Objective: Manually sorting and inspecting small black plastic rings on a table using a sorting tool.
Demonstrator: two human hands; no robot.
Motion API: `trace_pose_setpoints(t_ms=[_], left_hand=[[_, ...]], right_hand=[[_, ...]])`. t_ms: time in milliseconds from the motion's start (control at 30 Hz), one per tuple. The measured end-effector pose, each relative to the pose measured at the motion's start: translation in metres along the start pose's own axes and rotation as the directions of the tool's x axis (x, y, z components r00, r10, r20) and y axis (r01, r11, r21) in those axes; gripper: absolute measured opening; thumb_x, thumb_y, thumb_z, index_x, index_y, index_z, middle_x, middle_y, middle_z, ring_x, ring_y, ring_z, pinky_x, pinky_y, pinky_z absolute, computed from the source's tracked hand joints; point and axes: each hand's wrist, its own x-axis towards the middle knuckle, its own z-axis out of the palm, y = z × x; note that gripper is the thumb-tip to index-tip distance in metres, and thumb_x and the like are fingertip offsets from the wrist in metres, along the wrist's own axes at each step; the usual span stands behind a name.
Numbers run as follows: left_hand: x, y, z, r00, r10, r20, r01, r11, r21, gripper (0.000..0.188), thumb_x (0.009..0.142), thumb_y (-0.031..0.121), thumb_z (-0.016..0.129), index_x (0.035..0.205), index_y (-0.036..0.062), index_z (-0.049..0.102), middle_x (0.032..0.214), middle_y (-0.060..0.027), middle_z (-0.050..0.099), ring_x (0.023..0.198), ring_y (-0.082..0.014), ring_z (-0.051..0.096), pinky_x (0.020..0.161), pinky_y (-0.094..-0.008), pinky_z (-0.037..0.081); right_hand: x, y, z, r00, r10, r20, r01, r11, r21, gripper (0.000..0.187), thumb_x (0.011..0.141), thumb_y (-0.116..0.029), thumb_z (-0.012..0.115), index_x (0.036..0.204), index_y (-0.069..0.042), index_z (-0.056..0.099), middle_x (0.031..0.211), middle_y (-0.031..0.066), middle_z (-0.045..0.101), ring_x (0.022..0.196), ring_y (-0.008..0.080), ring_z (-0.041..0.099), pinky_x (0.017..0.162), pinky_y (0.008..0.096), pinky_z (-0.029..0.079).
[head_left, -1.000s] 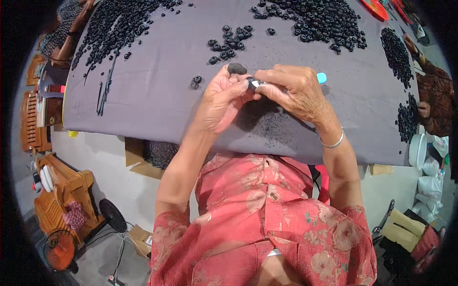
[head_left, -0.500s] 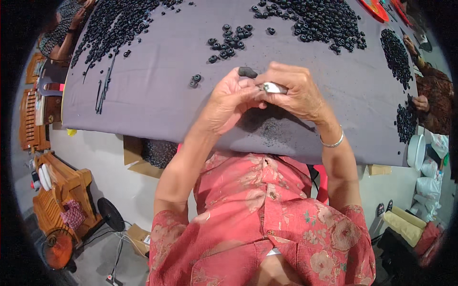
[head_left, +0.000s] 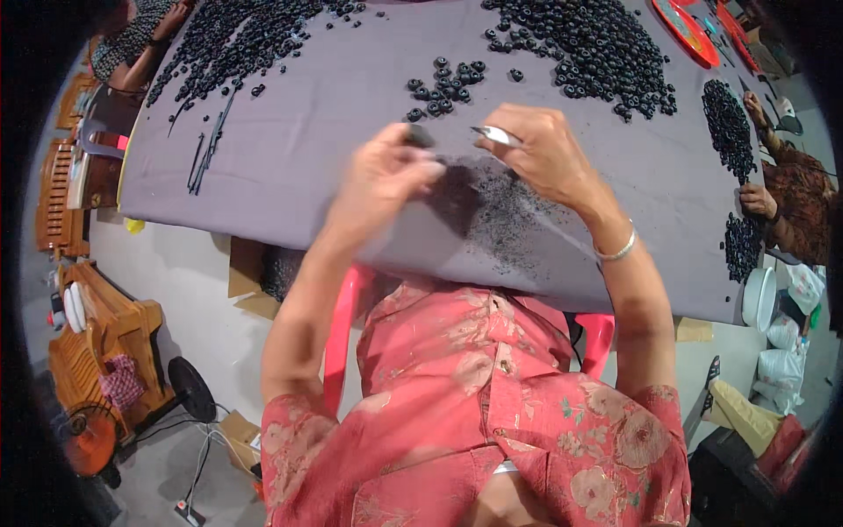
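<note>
My right hand (head_left: 544,149) is closed round a small hand tool (head_left: 500,135) with a white body and a dark, narrow tip pointing left. My left hand (head_left: 386,176) hovers to its left over the table, smeared by motion. A dark covering (head_left: 420,136) shows at one of its fingertips; whether the fingers hold a small part I cannot tell. Beneath both hands, dark crumbs (head_left: 509,220) lie scattered on the grey cloth (head_left: 290,176). Just beyond them sits a small group of black ring-shaped rubber parts (head_left: 443,90), with a single black ring (head_left: 516,75) beside it.
Large piles of black rings spread at the far left (head_left: 237,44) and far right (head_left: 584,53). Thin black sticks (head_left: 211,145) lie on the left. A red tray (head_left: 689,35) stands at the back right. Other people's hands (head_left: 757,200) work at both sides, near smaller black heaps (head_left: 731,132).
My hands were together around the tool's tip and are now apart. The left has swung left and nearer; the right keeps the tool. The crumbs below show more fully.
</note>
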Motion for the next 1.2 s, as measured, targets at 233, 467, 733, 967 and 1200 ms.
trace_pose_setpoints(t_ms=[233, 467, 733, 967, 1200], left_hand=[[0.001, -0.007, -0.039, 0.875, 0.314, -0.368, -0.095, 0.857, 0.506, 0.018, 0.088, 0.007, 0.063, 0.101, -0.0036, 0.060, 0.087, -0.0026, 0.061, 0.079, -0.0096, 0.057, 0.074, -0.0253, 0.048], [0.016, -0.039, -0.066, 0.910, 0.366, -0.197, -0.112, 0.673, 0.731, 0.022, 0.090, 0.009, 0.061, 0.106, -0.0053, 0.058, 0.089, -0.0039, 0.059, 0.083, -0.0124, 0.053, 0.075, -0.0263, 0.047], [0.016, -0.026, -0.044, 0.816, 0.466, -0.342, -0.145, 0.738, 0.659, 0.030, 0.091, 0.009, 0.060, 0.118, -0.0036, 0.055, 0.093, -0.0016, 0.061, 0.078, -0.0072, 0.054, 0.069, -0.0215, 0.045], [0.024, 0.002, 0.025, 0.989, -0.013, -0.148, -0.025, 0.967, -0.252, 0.028, 0.090, 0.000, 0.051, 0.117, 0.0038, 0.055, 0.097, -0.0024, 0.064, 0.074, -0.0069, 0.058, 0.064, -0.0200, 0.048], [0.015, -0.007, 0.042, 0.991, -0.131, 0.001, 0.115, 0.867, -0.485, 0.032, 0.084, 0.002, 0.061, 0.115, 0.0041, 0.052, 0.096, -0.0048, 0.064, 0.075, -0.0109, 0.062, 0.062, -0.0221, 0.050]], right_hand=[[0.052, 0.016, 0.046, 0.995, -0.023, 0.094, 0.049, 0.958, -0.283, 0.028, 0.072, -0.005, 0.061, 0.099, -0.011, 0.064, 0.096, 0.0090, 0.061, 0.085, 0.0305, 0.063, 0.068, 0.0415, 0.052], [0.059, 0.028, 0.079, 0.986, -0.140, 0.086, 0.164, 0.891, -0.423, 0.009, 0.066, -0.018, 0.068, 0.072, -0.011, 0.070, 0.076, 0.0102, 0.069, 0.073, 0.0279, 0.069, 0.060, 0.0404, 0.055], [0.041, 0.001, 0.036, 0.998, -0.012, -0.068, 0.010, 0.999, -0.030, 0.014, 0.063, -0.020, 0.067, 0.073, -0.009, 0.067, 0.063, 0.0125, 0.063, 0.063, 0.0346, 0.065, 0.056, 0.0452, 0.050], [0.012, -0.002, 0.018, 0.983, -0.108, -0.147, 0.125, 0.986, 0.110, 0.016, 0.067, -0.019, 0.068, 0.075, -0.006, 0.063, 0.077, 0.0151, 0.062, 0.074, 0.0351, 0.064, 0.063, 0.0446, 0.051], [-0.010, -0.002, 0.006, 0.992, -0.120, -0.048, 0.127, 0.973, 0.194, 0.009, 0.070, -0.009, 0.063, 0.078, -0.004, 0.060, 0.079, 0.0118, 0.060, 0.077, 0.0349, 0.062, 0.063, 0.0446, 0.049]])
